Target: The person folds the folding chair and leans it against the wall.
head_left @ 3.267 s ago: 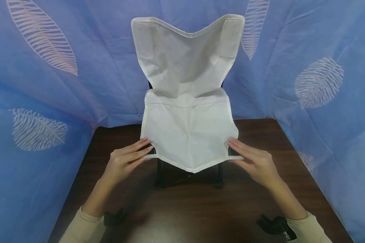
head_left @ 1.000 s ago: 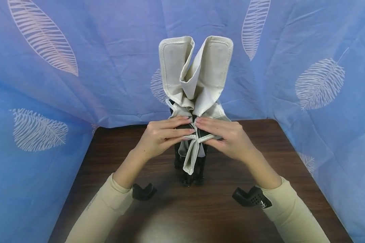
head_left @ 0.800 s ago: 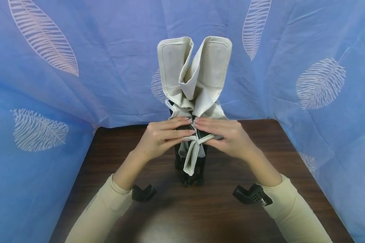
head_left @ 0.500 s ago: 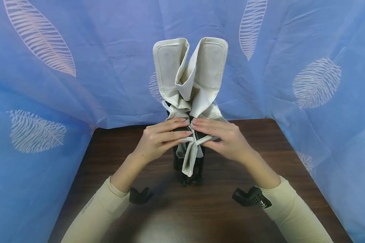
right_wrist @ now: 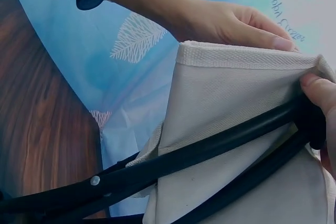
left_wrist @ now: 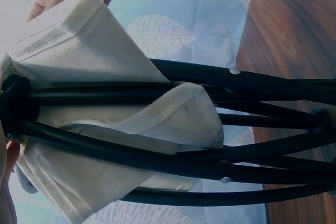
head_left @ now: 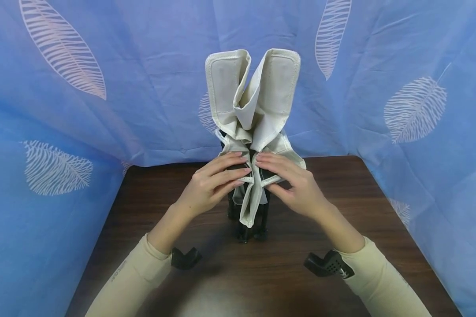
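A small folding chair with a cream fabric seat (head_left: 277, 88) and a black tube frame (left_wrist: 236, 82) stands folded on the table. Its fabric back rises in two flaps with a deep crease between them; a front fold hangs down in the middle. My left hand (head_left: 206, 187) grips the left front corner of the seat, fingers on top. On the right front corner, my right hand (head_left: 295, 187) holds with its fingers above and thumb below. The fingertips of both hands almost meet. In the wrist views the frame tubes lie close together beneath the bunched fabric (right_wrist: 220, 93).
A dark brown wooden table (head_left: 238, 281) lies under the chair. Blue curtains (head_left: 162, 88) with white leaf prints enclose the back and both sides. A black wrist camera (head_left: 185, 258) sits on the left wrist, and another (head_left: 323, 263) on the right.
The chair was spread wide earlier; both hands have come inward with its corners and the frame has folded, creasing the fabric. Over the last half second the hands have barely shifted.
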Demonstrator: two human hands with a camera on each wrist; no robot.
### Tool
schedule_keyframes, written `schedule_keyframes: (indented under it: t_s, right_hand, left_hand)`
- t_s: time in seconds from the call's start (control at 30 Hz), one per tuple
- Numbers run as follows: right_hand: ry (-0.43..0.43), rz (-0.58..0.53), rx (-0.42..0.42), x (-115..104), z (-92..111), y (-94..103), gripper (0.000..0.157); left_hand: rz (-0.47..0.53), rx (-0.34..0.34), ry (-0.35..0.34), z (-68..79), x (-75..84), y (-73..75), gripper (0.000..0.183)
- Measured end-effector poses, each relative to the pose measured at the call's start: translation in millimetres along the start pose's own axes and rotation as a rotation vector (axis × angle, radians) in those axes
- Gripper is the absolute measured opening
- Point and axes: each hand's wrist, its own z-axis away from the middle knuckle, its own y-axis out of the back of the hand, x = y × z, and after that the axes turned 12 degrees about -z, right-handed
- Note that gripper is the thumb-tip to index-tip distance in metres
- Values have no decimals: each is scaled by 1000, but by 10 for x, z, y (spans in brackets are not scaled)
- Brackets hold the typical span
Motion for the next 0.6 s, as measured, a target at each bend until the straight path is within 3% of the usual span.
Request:
schedule_keyframes:
  t_s: [0.23,0.4,0.5,0.6]
  right_hand:
    - [5,25,-72,-20,-13,77,40]
    - [-26,32,-137,-56,-16,173,48]
    - [-2,18,-115,-60,-6,225,49]
    - [36,25,-25,-47,11,272,49]
  left_hand:
    - [28,0,31,8,14,-15,30]
    - [-4,-7,45,53,17,-42,40]
    - [-28,-5,44,74,11,-44,44]
    - [-28,20,64,90,-6,-30,49]
